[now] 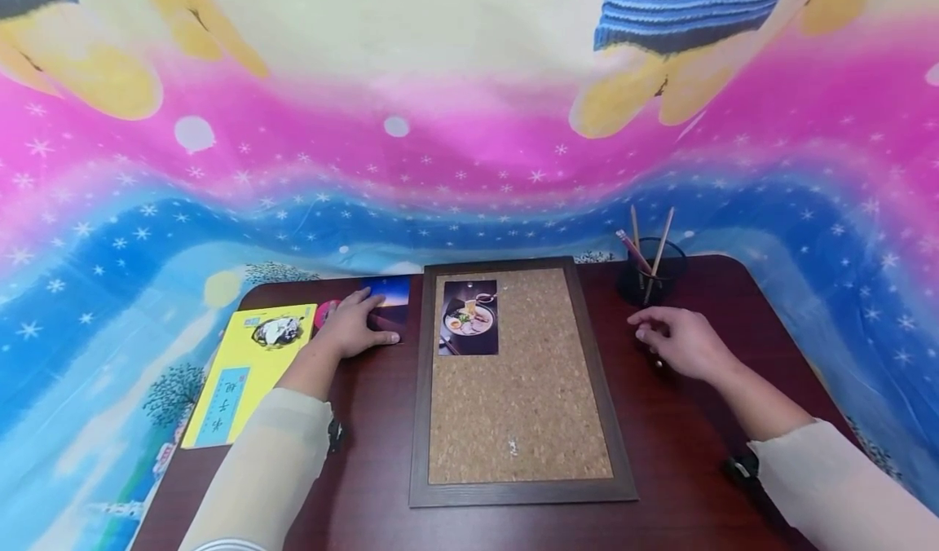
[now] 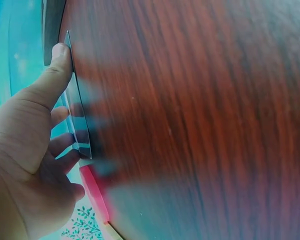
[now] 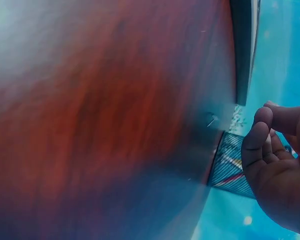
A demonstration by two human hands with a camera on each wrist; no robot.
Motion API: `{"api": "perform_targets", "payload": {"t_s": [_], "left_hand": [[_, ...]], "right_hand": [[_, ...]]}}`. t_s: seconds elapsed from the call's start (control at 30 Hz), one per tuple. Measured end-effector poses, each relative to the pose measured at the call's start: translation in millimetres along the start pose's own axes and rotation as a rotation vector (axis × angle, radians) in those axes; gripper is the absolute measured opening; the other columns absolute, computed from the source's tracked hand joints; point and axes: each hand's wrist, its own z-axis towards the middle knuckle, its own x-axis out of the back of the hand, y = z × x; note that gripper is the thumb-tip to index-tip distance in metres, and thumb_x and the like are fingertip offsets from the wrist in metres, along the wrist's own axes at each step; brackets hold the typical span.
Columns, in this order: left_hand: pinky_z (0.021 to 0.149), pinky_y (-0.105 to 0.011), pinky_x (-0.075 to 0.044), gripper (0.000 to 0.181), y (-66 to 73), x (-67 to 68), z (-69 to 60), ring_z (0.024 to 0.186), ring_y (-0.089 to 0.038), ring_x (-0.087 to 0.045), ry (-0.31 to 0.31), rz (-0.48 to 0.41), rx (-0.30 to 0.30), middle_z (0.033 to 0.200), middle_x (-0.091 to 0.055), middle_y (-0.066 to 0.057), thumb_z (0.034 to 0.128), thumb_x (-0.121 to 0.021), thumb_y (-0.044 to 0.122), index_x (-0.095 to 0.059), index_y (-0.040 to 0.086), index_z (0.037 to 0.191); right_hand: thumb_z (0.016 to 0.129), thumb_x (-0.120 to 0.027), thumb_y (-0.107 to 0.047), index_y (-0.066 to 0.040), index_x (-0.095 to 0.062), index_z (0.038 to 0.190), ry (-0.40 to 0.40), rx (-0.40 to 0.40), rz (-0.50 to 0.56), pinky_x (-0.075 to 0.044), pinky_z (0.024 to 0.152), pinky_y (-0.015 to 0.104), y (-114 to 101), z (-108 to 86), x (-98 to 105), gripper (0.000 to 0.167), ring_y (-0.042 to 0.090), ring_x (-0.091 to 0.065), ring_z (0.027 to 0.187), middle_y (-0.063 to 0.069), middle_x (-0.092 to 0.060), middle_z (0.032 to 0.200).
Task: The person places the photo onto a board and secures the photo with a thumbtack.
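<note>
Cork board (image 1: 524, 404) lies between the two hands in the head view, a ramen photo (image 1: 469, 319) on it. The left hand (image 1: 352, 323) is spread over a dusk photo (image 1: 392, 290), thumb out toward the board; a red thing (image 1: 325, 313) shows beyond that hand, and a yellow book (image 1: 257, 368) lies left of it. Past the right hand (image 1: 682, 343) stands a pencil cup (image 1: 629, 292); a pin (image 1: 659, 363) lies close under its fingers.

In the left wrist view, thumb and extended fingers touch the dusk photo, seen nearly edge-on.

In the right wrist view, the fingers bend to meet the thumb; I cannot tell whether they pinch anything. The pin lies on the table (image 3: 115, 120) near the fingertips, apart from them.
</note>
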Motion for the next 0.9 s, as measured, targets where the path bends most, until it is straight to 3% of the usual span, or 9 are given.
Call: {"api": "perform_targets", "payload": {"t_s": [0.47,0.9], "left_hand": [[0.124,-0.065,-0.007,0.097,1.9,-2.2,4.7,0.154,-0.042,-0.024,0.027,-0.018,-0.001,0.166,-0.031,-0.022,0.0862,-0.079,0.057,-0.038,0.01,0.16],[0.124,-0.062,-0.015,0.109,5.5,-2.8,-4.3,0.15,-0.043,-0.034,0.066,-0.042,0.013,0.163,-0.037,-0.021,0.0831,-0.082,0.058,-0.028,0.01,0.164]], "right_hand": [[0.101,-0.069,-0.019,-0.008,-0.072,0.122,0.005,-0.016,-0.087,-0.043,0.061,0.029,23,-17.2,1,0.024,0.015,-0.055,0.068,-0.001,-0.067,0.086],[0.098,-0.075,-0.031,-0.008,-0.072,0.12,-0.04,-0.056,-0.12,-0.044,0.066,0.032,29,-24.6,-6,0.032,0.015,-0.055,0.075,-0.002,-0.063,0.091]]}}
